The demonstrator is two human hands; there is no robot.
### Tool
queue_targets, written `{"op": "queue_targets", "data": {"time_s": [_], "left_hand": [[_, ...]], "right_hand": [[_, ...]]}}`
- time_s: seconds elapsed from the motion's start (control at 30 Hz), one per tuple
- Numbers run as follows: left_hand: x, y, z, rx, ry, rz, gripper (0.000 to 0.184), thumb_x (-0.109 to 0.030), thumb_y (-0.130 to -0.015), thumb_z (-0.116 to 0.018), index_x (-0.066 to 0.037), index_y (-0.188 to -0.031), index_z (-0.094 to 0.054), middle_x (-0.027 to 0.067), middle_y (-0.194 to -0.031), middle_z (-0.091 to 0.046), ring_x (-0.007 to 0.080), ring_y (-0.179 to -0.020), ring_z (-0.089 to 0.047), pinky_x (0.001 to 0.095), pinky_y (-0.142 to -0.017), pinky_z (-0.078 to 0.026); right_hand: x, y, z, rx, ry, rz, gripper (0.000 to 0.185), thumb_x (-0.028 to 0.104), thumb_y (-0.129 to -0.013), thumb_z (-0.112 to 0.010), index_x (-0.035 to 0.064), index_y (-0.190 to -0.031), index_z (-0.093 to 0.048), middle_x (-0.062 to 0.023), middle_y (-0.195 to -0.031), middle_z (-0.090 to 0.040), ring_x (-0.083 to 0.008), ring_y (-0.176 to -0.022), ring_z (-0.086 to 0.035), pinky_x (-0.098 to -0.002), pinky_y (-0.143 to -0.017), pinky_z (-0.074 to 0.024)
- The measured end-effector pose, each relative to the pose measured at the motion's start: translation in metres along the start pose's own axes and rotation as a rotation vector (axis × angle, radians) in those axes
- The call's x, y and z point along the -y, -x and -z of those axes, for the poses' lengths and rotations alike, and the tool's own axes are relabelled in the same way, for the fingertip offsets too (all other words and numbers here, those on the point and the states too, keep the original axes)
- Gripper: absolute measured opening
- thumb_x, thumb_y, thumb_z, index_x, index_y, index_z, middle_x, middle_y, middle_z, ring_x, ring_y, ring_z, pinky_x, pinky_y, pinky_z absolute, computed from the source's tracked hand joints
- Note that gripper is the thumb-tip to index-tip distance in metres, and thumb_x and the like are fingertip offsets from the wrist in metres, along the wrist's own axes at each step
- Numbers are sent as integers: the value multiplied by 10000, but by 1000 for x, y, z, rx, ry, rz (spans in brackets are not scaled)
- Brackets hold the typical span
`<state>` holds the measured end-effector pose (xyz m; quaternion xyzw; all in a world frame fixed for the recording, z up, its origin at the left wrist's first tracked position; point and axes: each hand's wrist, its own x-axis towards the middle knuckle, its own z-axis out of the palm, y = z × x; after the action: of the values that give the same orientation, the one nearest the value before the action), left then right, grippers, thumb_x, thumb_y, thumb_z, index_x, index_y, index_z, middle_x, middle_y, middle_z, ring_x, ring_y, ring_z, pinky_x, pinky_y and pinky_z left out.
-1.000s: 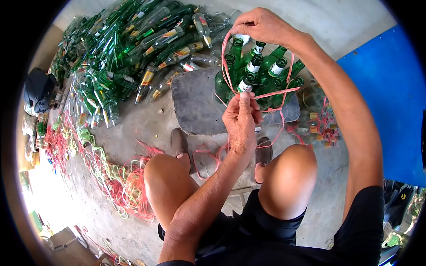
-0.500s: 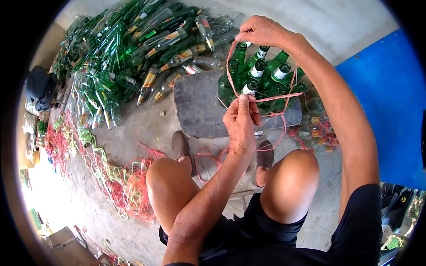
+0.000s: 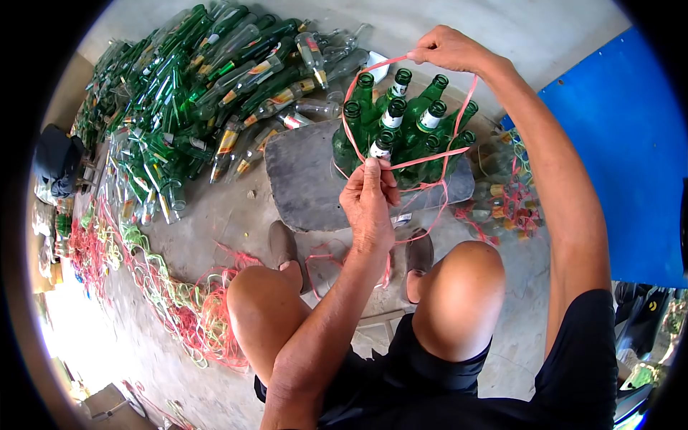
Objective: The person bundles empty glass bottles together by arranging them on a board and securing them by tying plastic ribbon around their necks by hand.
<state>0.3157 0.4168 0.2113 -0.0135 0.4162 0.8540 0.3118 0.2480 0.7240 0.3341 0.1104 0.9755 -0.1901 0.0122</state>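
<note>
Several green glass bottles (image 3: 417,123) stand upright in a tight cluster on a dark grey slab (image 3: 301,175); some have white neck labels. A pink plastic string (image 3: 349,129) loops around the cluster, and its loose end trails below the slab. At the near side of the bottles, my left hand (image 3: 369,201) pinches the string between thumb and fingers. Beyond and above the far bottles, my right hand (image 3: 453,51) is closed on another stretch of the same string, which runs taut toward the left and down past the right-hand bottles.
A large heap of green and clear bottles (image 3: 186,93) lies at the upper left. Tangled pink and green strings (image 3: 204,315) cover the floor at left. Bundled clear bottles (image 3: 494,197) lie right of the slab, near a blue panel (image 3: 595,158). My feet flank the near floor.
My right hand has moved right and away from the bottle tops, drawing the string into a wider loop. My left hand keeps its pinch by the near bottles. The view has shifted slightly.
</note>
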Motion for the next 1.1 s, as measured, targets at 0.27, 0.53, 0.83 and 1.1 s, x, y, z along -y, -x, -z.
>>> {"op": "queue_targets", "data": {"time_s": [0.27, 0.53, 0.83, 1.1], "left_hand": [[1, -1, 0, -5, -6, -11, 247, -281, -1064, -625, -76, -957, -710, -4, -747, -631, 92, -539, -521, 250, -495, -421], [2, -2, 3, 11, 7, -10, 238, -269, -1059, -638, -71, -950, -714, -6, -740, -630, 87, -542, -522, 238, -490, -411], [0, -4, 2, -8, -26, -1, 265, -285, -1057, -638, -61, -933, -704, -3, -726, -621, 88, -543, -517, 239, -494, -410], [-3, -3, 1, -5, -6, 16, 259, -269, -1062, -627, -55, -933, -697, 3, -723, -617, 90, -553, -521, 236, -500, -418]], "right_hand": [[-14, 26, 8, 1, -49, -30, 410, 401, -972, -708, 18, -832, -741, 51, -616, -463, -77, -600, -381, -320, -538, -318], [-44, 29, -8, -38, -152, -58, 403, 416, -966, -722, 30, -861, -772, 77, -627, -467, -66, -604, -382, -313, -541, -322], [-41, 24, -22, -8, -343, -225, 415, 512, -927, -743, 102, -954, -806, 84, -635, -468, -49, -535, -322, -266, -474, -225], [-36, 17, -23, 93, -531, -310, 425, 483, -910, -759, 69, -1002, -784, 109, -610, -364, -49, -514, -246, -281, -483, -162]]}}
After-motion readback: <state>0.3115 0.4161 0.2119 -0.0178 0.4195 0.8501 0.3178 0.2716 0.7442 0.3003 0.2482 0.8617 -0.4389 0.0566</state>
